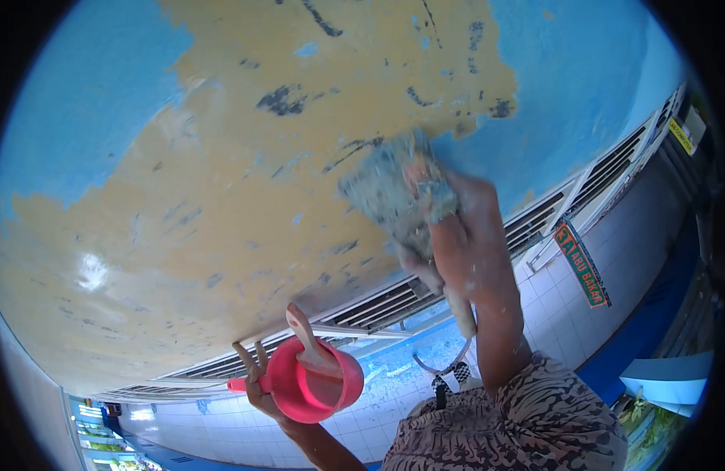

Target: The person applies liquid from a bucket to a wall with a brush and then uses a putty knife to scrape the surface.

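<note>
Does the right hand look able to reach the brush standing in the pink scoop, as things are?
Probably not at once. The right hand is up at the wall, pressing a paint-caked tool against it. The brush stands uncovered in the pink scoop held by the left hand below, but the right hand is full.

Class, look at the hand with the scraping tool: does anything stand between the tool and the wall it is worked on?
Nothing visible does. The right hand presses the scraper pad flat against the wall, at the edge of the bare yellow patch. The left hand holds the pink dipper lower down, clear of it.
</note>
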Motion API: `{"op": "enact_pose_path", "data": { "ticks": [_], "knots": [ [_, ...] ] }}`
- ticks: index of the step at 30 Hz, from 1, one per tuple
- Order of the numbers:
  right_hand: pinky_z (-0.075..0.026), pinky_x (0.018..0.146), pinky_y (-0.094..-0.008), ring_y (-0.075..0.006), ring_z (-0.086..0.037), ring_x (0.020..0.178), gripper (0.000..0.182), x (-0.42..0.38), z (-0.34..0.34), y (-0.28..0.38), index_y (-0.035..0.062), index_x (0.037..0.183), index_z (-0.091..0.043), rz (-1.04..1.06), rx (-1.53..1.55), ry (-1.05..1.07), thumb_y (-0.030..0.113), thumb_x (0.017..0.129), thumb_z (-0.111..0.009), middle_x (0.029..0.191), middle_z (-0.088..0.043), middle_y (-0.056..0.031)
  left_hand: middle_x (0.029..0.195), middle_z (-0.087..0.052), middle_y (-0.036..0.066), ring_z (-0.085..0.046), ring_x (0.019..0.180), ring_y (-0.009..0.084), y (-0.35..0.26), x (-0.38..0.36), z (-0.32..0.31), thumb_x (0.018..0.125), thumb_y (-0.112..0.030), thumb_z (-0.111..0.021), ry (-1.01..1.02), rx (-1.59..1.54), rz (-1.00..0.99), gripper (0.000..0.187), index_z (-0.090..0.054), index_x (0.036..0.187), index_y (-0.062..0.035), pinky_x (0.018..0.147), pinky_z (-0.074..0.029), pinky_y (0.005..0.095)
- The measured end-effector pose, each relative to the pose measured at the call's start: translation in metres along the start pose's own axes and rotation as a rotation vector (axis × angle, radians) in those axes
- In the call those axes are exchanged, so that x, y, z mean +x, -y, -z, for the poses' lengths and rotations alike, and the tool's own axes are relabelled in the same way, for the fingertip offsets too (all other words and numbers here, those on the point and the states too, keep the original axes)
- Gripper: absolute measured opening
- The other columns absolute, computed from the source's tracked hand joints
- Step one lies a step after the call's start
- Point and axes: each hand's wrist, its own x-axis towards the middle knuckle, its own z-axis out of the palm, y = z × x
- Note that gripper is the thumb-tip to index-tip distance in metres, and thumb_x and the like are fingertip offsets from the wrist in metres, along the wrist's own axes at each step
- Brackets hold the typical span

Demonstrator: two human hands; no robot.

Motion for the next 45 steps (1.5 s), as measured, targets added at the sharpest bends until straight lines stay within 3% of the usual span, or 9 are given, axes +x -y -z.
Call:
{"op": "enact_pose_path", "data": {
  "ticks": [3,5,10,20,29,39,41,43,45],
  "knots": [
    [-0.049,0.044,-0.0267,-0.0139,-0.06,0.051,0.024,0.004,-0.005,0.024,-0.0076,0.101,-0.058,0.072,-0.196,-0.015,0.012,0.102,-0.045,0.066,-0.06,-0.0088,0.162,-0.021,0.023,-0.035,0.145,0.0369,-0.001,0.0,0.004,0.095,-0.037,-0.04,0.012,-0.018,0.016,0.071,-0.021,0.161,-0.0181,0.114,-0.037,0.0547],
    [-0.034,0.034,-0.0262,-0.0091,-0.047,0.038,0.041,0.0,-0.008,0.014,-0.0002,0.091,-0.058,0.144,-0.021,-0.116,0.038,0.105,-0.052,0.055,-0.052,-0.0041,0.162,-0.02,0.023,-0.036,0.144,0.0373,0.001,0.002,0.011,0.095,-0.036,-0.039,0.021,-0.023,0.011,0.071,-0.02,0.161,-0.0183,0.114,-0.037,0.0547],
    [-0.046,0.04,-0.0254,-0.0101,-0.056,0.049,0.04,-0.054,0.026,-0.081,-0.0044,0.102,-0.062,-0.329,0.014,-0.141,0.031,0.106,-0.045,0.066,-0.061,-0.0066,0.162,-0.02,0.023,-0.038,0.143,0.0379,-0.003,0.002,0.007,0.094,-0.036,-0.039,0.061,-0.024,0.015,0.073,-0.016,0.162,-0.0192,0.113,-0.038,0.0545],
    [-0.04,0.038,-0.0258,-0.0085,-0.049,0.044,0.028,-0.068,0.023,-0.153,-0.0059,0.105,-0.06,-0.149,0.056,-0.105,0.016,0.103,-0.043,0.062,-0.06,-0.0061,0.158,-0.03,0.019,-0.05,0.132,0.0363,-0.001,0.003,-0.003,0.092,-0.032,-0.045,0.033,0.016,0.013,0.079,-0.011,0.162,-0.0204,0.109,-0.043,0.0537],
    [-0.038,0.034,-0.0262,-0.0082,-0.048,0.042,0.029,-0.066,0.02,-0.118,-0.0074,0.107,-0.059,-0.345,0.081,-0.056,0.011,0.098,-0.038,0.064,-0.061,-0.0089,0.157,-0.032,0.021,-0.052,0.131,0.0357,0.001,0.009,0.011,0.092,-0.032,-0.046,-0.014,0.023,0.009,0.079,-0.011,0.162,-0.0206,0.106,-0.046,0.0536],
    [-0.054,0.052,-0.0258,-0.0101,-0.063,0.062,0.025,-0.034,0.004,-0.069,-0.0084,0.103,-0.058,-0.032,-0.016,-0.018,0.012,0.099,-0.043,0.077,-0.064,-0.0094,0.161,-0.024,0.023,-0.041,0.14,0.0359,0.0,0.005,0.006,0.093,-0.033,-0.046,-0.013,0.068,-0.008,0.078,-0.012,0.162,-0.0202,0.111,-0.041,0.0543],
    [-0.038,0.035,-0.0236,-0.0077,-0.051,0.043,0.041,-0.028,-0.001,-0.062,-0.0052,0.103,-0.059,-0.001,0.069,-0.027,0.034,0.106,-0.047,0.063,-0.061,-0.0059,0.161,-0.023,0.024,-0.04,0.141,0.0356,-0.001,0.006,0.009,0.093,-0.033,-0.046,-0.03,0.046,-0.046,0.078,-0.012,0.162,-0.0203,0.112,-0.039,0.0546],
    [-0.04,0.037,-0.0245,-0.0083,-0.053,0.044,0.04,-0.047,0.007,-0.085,-0.005,0.104,-0.06,-0.095,0.049,-0.029,0.033,0.106,-0.047,0.065,-0.062,-0.0063,0.164,-0.017,0.023,-0.038,0.143,0.0346,-0.002,0.006,0.013,0.093,-0.032,-0.045,0.047,-0.018,0.015,0.077,-0.014,0.162,-0.0198,0.113,-0.038,0.0547],
    [-0.052,0.05,-0.0259,-0.0108,-0.062,0.06,0.03,-0.06,0.011,-0.108,-0.0108,0.115,-0.057,-0.187,0.025,-0.023,0.007,0.096,-0.042,0.079,-0.065,-0.0112,0.164,-0.014,0.022,-0.037,0.144,0.034,-0.006,0.005,0.011,0.093,-0.032,-0.046,0.064,-0.009,0.022,0.077,-0.014,0.162,-0.0199,0.113,-0.038,0.0543]
  ]
}}
